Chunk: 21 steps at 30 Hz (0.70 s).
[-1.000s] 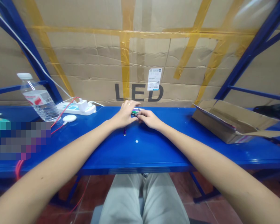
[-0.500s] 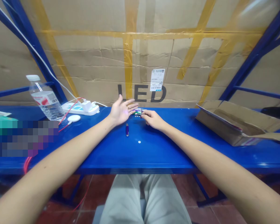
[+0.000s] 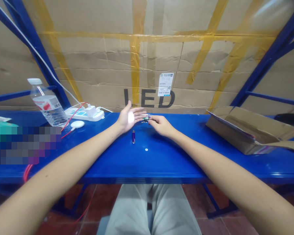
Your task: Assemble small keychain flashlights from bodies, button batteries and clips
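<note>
My left hand (image 3: 129, 119) is open, palm turned toward my right hand, fingers stretched out. A bright white spot of light falls on its palm. My right hand (image 3: 161, 125) pinches a small metal flashlight (image 3: 145, 121) between thumb and fingertips, its end facing the left palm; the fingers cover much of it. Several small shiny tubes in various colours (image 3: 149, 116) lie just behind the right fingertips, partly hidden. Below the left hand, a purple mini flashlight (image 3: 133, 137) lies lengthwise on the blue table (image 3: 161, 164). Closer to me is a small white disc (image 3: 146, 149).
At the left stand a water bottle (image 3: 50, 106), a white power strip (image 3: 98, 115) with cables, and a round white charger (image 3: 77, 124). An open cardboard box (image 3: 237, 133) sits at the right. A large taped cardboard panel (image 3: 100, 71) rises behind the table.
The light on my left palm has gone from a faint purplish glow to a bright white spot. My left hand has shifted slightly to the right. The right hand has barely moved.
</note>
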{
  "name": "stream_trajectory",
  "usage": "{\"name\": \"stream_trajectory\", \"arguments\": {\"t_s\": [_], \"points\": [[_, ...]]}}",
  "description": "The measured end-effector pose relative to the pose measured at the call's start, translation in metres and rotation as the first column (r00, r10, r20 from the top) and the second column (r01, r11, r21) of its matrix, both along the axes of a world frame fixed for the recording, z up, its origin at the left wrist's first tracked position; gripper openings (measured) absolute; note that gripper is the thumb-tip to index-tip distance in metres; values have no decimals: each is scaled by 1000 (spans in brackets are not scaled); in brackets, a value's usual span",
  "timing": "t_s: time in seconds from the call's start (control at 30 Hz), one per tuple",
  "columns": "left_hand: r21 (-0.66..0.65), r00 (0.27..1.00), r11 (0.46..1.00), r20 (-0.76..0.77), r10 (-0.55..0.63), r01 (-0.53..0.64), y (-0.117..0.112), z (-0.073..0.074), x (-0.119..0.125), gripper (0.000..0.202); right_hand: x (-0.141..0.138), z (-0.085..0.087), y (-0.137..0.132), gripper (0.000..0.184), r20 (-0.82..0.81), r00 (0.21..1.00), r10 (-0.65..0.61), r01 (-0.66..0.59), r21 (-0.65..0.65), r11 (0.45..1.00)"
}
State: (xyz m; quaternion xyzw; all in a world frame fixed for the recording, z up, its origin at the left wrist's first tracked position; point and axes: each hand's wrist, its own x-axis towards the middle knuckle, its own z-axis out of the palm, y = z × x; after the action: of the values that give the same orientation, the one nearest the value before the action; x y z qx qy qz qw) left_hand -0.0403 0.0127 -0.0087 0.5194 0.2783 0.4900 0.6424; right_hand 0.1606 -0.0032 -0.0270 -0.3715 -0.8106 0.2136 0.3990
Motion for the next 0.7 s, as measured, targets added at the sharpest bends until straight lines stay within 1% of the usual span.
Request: {"name": "stream_trajectory", "arguments": {"t_s": [0.1,0.2,0.33,0.43,0.5,0.63,0.7], "points": [[15,998,998,-18,63,-63,-1,-1,2,81,-1,-1,1,24,22,1000,0,0,19,1000],[25,996,996,-21,87,-87,-1,0,3,79,-2,-2,-1,23,31,999,10,-10,22,1000],[18,993,993,-8,119,-119,0,-1,2,76,-5,0,-5,24,34,999,-18,17,34,999],[16,994,994,-10,112,-112,2,-1,1,76,-6,1,-6,26,9,999,-34,34,32,999],[14,995,995,-14,100,-100,2,-1,0,76,-6,2,-6,27,-14,1000,-23,23,23,999],[5,995,996,17,93,-94,0,2,0,75,-6,3,-7,28,-38,999,-6,7,19,1000],[1,997,997,33,72,-73,-2,5,-1,73,-5,4,-7,28,-40,999,-6,7,27,1000]]}}
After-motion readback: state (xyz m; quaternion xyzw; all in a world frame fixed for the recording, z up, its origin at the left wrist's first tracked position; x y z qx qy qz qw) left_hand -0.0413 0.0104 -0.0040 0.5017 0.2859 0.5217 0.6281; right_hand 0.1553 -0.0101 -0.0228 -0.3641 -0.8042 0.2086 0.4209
